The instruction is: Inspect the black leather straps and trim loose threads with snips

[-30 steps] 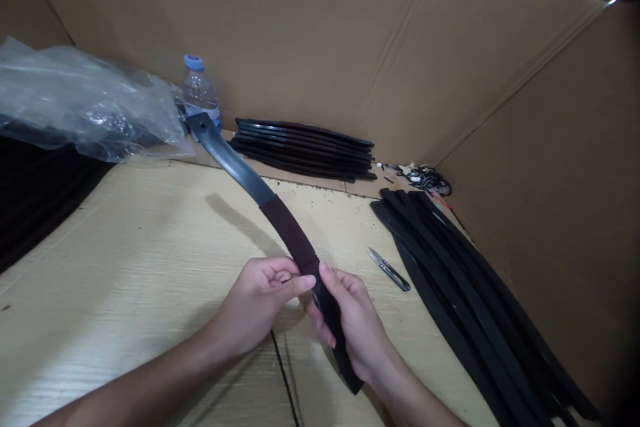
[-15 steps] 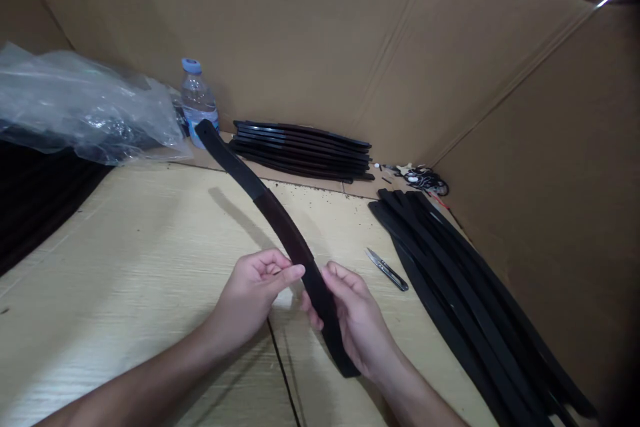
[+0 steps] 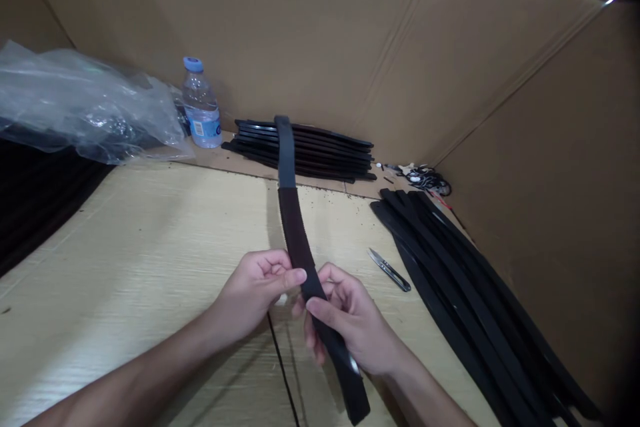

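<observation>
A long, curved black strip (image 3: pixel 286 153) rises over the table in front of me, with a dark brown wrapped section (image 3: pixel 297 223) along its middle. My left hand (image 3: pixel 265 283) is closed at the lower end of that section, its thumb pressed on the strip. Below this hand trails a thin dark cord (image 3: pixel 283 367); its upper end is hidden. My right hand (image 3: pixel 345 320) grips the strip lower down, thumb on top and fingers curled behind. Right of the hands, thread snips (image 3: pixel 389 270) lie on the table.
Several black strips (image 3: pixel 465 293) lie at the right, and a stack of dark strips (image 3: pixel 330 150) stands at the back. Beside it are a water bottle (image 3: pixel 203 107), a clear plastic bag (image 3: pixel 95 107) and a tangle of cords (image 3: pixel 425 179). Cardboard walls (image 3: pixel 300 27) enclose the table.
The strip's far end has swung right, from near the bottle to in front of the stack. My right thumb has moved onto the strip's upper face. The left hand stays nearly in place.
</observation>
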Demonstrator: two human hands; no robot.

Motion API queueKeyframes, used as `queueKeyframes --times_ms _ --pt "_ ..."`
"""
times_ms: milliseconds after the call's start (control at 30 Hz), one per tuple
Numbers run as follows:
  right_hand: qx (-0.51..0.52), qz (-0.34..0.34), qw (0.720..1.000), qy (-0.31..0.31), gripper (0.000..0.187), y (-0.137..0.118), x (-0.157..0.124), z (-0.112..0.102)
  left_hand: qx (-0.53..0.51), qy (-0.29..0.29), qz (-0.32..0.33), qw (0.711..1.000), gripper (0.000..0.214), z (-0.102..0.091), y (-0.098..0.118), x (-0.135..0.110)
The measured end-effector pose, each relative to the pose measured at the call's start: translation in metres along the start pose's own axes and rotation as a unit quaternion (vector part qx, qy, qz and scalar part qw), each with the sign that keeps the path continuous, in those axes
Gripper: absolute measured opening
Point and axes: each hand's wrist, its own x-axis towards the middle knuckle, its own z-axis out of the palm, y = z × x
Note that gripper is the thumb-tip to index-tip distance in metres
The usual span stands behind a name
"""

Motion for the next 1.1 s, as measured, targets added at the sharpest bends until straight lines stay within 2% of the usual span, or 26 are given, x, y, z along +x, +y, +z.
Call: queueKeyframes --times_ms 133,300,467,633,733,833,967,1100 --pt "-0.008 -0.018 0.999 0.028 0.026 0.005 0.000 0.004 0.029 0.041 0.005 0.999 0.036 0.002 0.001 -0.001" --pt "-0.002 -0.009 0.997 0.083 0.027 0.011 0.002 0.009 0.048 0.085 0.020 0.995 0.039 0.007 -0.002 -0.002" --pt "0.005 -0.015 0.995 0.100 0.026 0.010 0.002 0.011 0.053 0.102 0.030 0.993 0.038 0.006 -0.007 0.000" --pt "-0.003 -0.050 0.992 0.116 0.019 0.010 0.002 0.009 0.070 0.146 0.046 0.986 0.037 -0.001 -0.009 0.006" --pt "-0.012 -0.058 0.990 0.126 0.022 0.010 0.003 0.006 0.054 0.123 0.044 0.990 0.034 -0.001 -0.007 0.007" --pt "-0.022 -0.050 0.991 0.119 0.039 0.010 0.004 0.004 0.028 0.088 0.043 0.995 0.032 0.000 -0.006 0.007" --pt "-0.027 -0.036 0.995 0.092 0.029 0.009 0.004 0.006 0.029 0.075 0.024 0.996 0.032 -0.001 -0.006 0.005" --pt "0.018 -0.043 0.995 0.093 0.025 0.009 0.002 0.010 0.007 0.049 0.025 0.998 0.033 0.000 -0.005 0.004"
